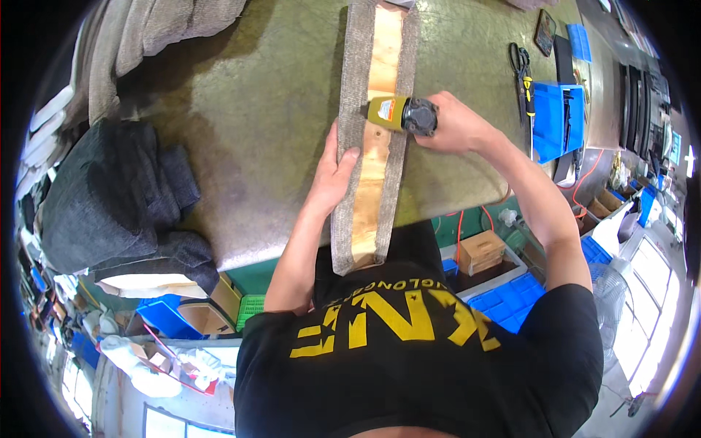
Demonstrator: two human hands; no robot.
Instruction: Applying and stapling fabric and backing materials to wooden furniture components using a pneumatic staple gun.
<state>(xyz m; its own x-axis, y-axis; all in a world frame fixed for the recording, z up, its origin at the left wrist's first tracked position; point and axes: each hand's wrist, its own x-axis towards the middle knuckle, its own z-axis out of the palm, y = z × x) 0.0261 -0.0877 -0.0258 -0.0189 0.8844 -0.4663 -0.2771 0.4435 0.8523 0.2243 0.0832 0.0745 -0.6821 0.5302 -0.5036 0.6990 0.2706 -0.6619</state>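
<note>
A long wooden board [377, 160] wrapped in grey-brown fabric [351, 117] lies lengthwise in front of me, its bare wood showing between the folded fabric edges. My left hand [335, 175] grips the board's left side, thumb on the fabric and the other fingers along its outer edge. In my right hand [456, 125] is a yellow-and-black staple gun [398, 115], held across the middle of the board. Its nose points toward the left fabric edge; whether it touches there I cannot tell. The board's near end reaches over the table edge to my body.
The green worktable [270, 87] carries dark folded fabric [109, 197] at left and brown fabric [168, 29] at far left. On the right are black-handled scissors [521, 62], a yellow-and-black cutter [529, 96], a phone [545, 33] and a blue bin [549, 124]. Orange cords [460, 237] hang below.
</note>
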